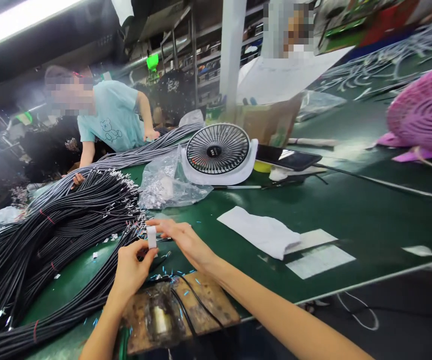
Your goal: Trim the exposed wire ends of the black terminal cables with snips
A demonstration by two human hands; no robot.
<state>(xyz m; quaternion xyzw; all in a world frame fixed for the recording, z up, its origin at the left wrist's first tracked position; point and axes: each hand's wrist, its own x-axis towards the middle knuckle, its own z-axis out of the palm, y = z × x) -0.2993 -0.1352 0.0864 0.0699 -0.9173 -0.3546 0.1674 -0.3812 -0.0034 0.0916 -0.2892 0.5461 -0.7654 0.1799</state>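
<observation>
Just below frame centre, the small white piece [151, 236] stands upright, pinched in the left hand [130, 270] fingers, while the right hand [184, 239] touches it from the right, fingers loosely curled.

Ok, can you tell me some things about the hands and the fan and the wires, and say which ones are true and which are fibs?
1. The left hand pinches a small white piece. True.
2. The white desk fan lies flat on its face. False: it stands upright.
3. The black cables are piled to the left of the hands. True.
4. The right hand grips the phone. False: it is at the white piece; the phone lies beside the fan.
5. The table is red. False: it is green.
</observation>
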